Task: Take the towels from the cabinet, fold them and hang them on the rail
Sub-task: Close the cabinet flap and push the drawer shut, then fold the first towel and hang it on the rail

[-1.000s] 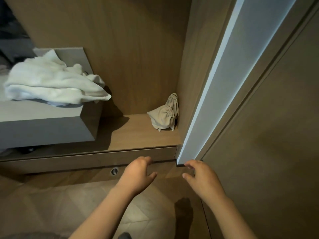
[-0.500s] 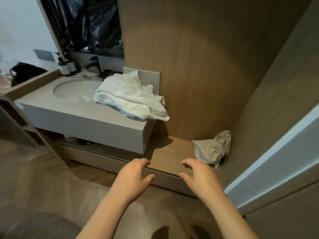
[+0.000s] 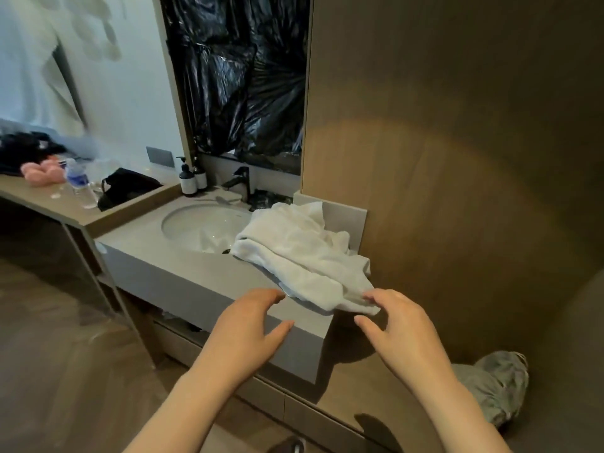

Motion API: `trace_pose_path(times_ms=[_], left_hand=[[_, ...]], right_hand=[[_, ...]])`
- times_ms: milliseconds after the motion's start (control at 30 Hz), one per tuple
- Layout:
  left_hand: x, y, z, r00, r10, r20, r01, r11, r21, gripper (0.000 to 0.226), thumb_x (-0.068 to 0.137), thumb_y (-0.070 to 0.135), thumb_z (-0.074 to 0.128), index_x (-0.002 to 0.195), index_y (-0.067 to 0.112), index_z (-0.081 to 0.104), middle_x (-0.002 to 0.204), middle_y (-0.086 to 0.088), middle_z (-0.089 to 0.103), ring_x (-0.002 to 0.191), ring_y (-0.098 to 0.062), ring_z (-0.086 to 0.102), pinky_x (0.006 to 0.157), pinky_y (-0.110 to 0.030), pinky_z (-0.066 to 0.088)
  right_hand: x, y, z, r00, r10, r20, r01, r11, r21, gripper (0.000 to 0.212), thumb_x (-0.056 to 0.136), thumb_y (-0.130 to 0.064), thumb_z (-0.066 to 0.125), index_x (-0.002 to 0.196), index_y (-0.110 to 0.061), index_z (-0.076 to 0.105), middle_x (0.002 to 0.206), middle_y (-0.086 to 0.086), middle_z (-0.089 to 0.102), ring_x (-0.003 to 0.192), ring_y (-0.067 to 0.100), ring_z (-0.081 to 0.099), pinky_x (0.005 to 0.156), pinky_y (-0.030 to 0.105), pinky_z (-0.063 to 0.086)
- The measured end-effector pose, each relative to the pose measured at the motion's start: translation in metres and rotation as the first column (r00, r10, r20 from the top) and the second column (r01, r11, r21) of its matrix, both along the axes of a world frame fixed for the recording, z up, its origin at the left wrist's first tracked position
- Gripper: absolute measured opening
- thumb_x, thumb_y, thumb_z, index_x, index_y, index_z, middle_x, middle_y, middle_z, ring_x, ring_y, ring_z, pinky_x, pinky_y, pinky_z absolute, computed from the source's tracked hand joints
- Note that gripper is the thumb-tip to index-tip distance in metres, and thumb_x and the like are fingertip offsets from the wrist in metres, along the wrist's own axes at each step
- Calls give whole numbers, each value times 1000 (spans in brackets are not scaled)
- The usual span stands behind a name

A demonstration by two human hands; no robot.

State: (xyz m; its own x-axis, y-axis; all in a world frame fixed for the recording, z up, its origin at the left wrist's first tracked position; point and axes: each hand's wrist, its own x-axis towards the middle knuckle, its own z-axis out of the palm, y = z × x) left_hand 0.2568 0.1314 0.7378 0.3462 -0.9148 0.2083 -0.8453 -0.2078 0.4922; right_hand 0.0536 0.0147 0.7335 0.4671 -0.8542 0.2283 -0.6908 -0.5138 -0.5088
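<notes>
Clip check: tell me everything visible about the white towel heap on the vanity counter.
The white crumpled terry-looking towel heap lies unfolded on the grey stone-look vanity counter, just right of the oval white basin. Its back edge rests against the grey upstand; its near corner overhangs the counter's right edge. Fingertips of the right hand overlap that corner, contact unclear; the left hand hovers close by, apart.

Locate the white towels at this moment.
Head view, centre-right: the white towels lie heaped on the grey counter, right of the sink, beyond the right hand.
</notes>
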Motion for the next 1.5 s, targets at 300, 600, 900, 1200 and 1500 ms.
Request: trace_pose_path(times_ms=[300, 600, 900, 1200, 1500], left_hand=[[28, -130, 16, 999, 36, 7, -35, 999, -38, 48, 90, 46, 58, 134, 31, 49, 133, 16, 53, 116, -1, 52, 96, -18, 41], [64, -211, 3, 985, 165, -51, -165, 986, -7, 46, 89, 44, 61, 132, 29, 52, 128, 16, 55, 113, 1, 52, 85, -11, 34], [114, -247, -21, 978, 191, -81, -186, 981, 60, 45, 90, 42, 61, 132, 28, 53, 130, 16, 55, 116, -1, 52, 89, -13, 37], [198, -308, -45, 995, 62, -83, -51, 991, 122, 47, 90, 44, 60, 134, 30, 50, 135, 14, 52, 119, -4, 51, 95, -14, 35], [260, -349, -65, 978, -198, -71, 205, 973, 103, 42, 88, 45, 63, 127, 29, 58, 126, 17, 58, 114, -2, 51, 91, -9, 33]], right_hand=[[36, -139, 23, 997, 77, 31, -76, 997, -33, 41, 89, -41, 65, 129, -38, 55, 119, -23, 54, 93, -6, 47, 82, 11, 41], [85, -241, 21, 977, 214, 23, -214, 977, -4, 36, 91, -35, 64, 126, -32, 58, 121, -18, 58, 110, 2, 52, 87, 16, 38], [129, -282, -6, 974, 225, 3, -224, 969, 107, 36, 92, -35, 64, 127, -30, 60, 121, -13, 60, 98, 3, 56, 87, 19, 45], [202, -304, -45, 998, 56, -16, -51, 977, 207, 31, 91, -31, 66, 121, -26, 65, 118, -9, 65, 105, 8, 58, 88, 21, 44], [245, -312, -83, 991, -128, 41, 112, 958, 265, 11, 87, -32, 70, 76, -32, 70, 62, -20, 60, 67, 0, 56, 64, 23, 42]])
